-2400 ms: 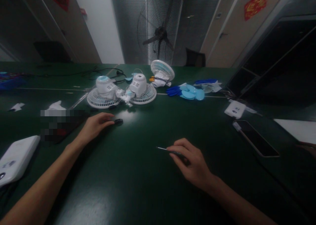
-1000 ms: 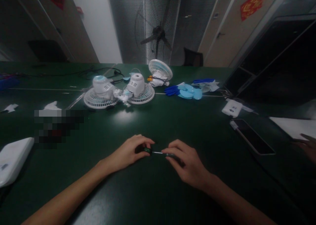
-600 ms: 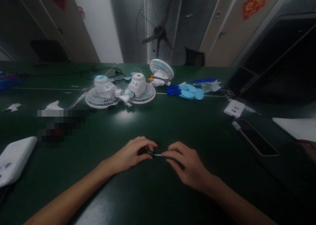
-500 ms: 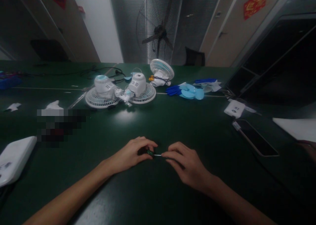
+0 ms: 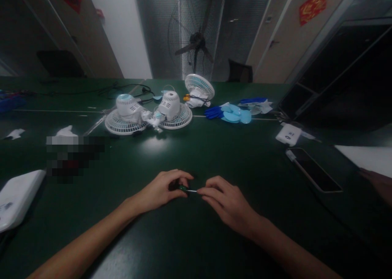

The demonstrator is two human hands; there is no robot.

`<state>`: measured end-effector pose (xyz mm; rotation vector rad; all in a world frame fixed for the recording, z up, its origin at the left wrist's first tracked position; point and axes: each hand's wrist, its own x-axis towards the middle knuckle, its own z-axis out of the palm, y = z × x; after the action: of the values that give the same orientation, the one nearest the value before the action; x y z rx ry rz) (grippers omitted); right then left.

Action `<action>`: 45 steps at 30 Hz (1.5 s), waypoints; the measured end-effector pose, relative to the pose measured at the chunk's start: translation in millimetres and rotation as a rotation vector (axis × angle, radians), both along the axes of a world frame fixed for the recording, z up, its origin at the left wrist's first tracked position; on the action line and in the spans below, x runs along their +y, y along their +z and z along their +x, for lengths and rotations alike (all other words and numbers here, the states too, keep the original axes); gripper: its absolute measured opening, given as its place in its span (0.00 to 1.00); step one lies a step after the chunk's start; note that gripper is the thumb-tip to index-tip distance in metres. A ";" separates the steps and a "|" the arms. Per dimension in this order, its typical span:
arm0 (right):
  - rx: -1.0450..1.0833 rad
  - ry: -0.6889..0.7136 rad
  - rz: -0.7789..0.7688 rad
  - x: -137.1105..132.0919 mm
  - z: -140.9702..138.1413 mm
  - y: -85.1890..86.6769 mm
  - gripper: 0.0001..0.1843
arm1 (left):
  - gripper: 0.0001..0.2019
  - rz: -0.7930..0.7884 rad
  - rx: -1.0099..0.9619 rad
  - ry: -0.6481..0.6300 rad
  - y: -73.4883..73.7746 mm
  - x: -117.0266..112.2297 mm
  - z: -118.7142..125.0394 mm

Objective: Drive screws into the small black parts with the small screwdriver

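Observation:
A small screwdriver [image 5: 192,191] with a green handle and a thin metal shaft lies level between my hands, just above or on the green table. My left hand [image 5: 163,188] is curled round its handle, thumb below and fingers arched over it. The thumb and fingertips of my right hand [image 5: 225,197] pinch the far end of the shaft, so its tip is hidden.
Beyond my hands stand white fan parts [image 5: 127,113] and a small tilted fan [image 5: 199,89]. Light-blue fan blades [image 5: 235,113] lie by blue gloves [image 5: 212,112]. To the right are a phone [image 5: 314,168], a white box [image 5: 288,134] and another person's hand [image 5: 378,185].
The view has shifted slightly, so the scene sits a little further left. My hands keep the same hold on the screwdriver. More of the other person's hand shows at the right edge.

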<state>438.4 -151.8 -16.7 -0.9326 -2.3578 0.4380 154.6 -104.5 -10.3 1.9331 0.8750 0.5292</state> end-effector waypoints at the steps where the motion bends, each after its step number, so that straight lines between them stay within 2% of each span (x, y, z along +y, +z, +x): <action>1: -0.012 -0.012 -0.001 -0.3 -0.8 -0.9 0.15 | 0.21 -0.021 -0.009 0.012 0.3 -0.2 0.3; 6: -0.067 -0.059 -0.061 0.0 -4.5 -1.0 0.18 | 0.20 -0.034 -0.003 0.027 1.2 -1.5 1.3; 11: -0.080 -0.024 -0.083 0.4 -3.5 3.4 0.16 | 0.21 -0.043 -0.027 0.007 -0.1 -0.9 -0.3; 19: -0.017 -0.012 0.026 -0.8 -3.5 3.1 0.15 | 0.20 -0.219 -0.162 -0.036 2.9 0.7 0.2; 22: 0.004 -0.021 0.035 -2.6 -5.2 4.4 0.15 | 0.20 -0.242 -0.175 -0.048 2.9 1.5 -1.2; 27: 0.017 -0.009 0.146 -5.7 -9.0 4.0 0.15 | 0.22 -0.234 -0.149 -0.071 1.6 -0.7 0.1; 32: -0.015 0.043 0.119 -7.1 -13.2 -1.5 0.16 | 0.23 -0.151 -0.098 -0.152 1.0 -9.5 10.5; 37: 0.041 -0.055 0.110 -8.5 -10.0 1.3 0.15 | 0.23 -0.071 -0.073 -0.144 1.9 -14.3 14.3; 41: 0.118 -0.103 0.055 -7.2 -4.7 5.3 0.15 | 0.23 0.102 0.022 -0.096 4.0 -12.1 9.3; 45: 0.176 -0.113 0.001 -6.3 -1.9 6.4 0.15 | 0.17 0.325 0.157 -0.095 4.0 5.4 -11.1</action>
<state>436.5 -158.1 -10.3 -0.9801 -2.1352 0.4548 143.5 -99.1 -6.4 2.3255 0.8289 0.4918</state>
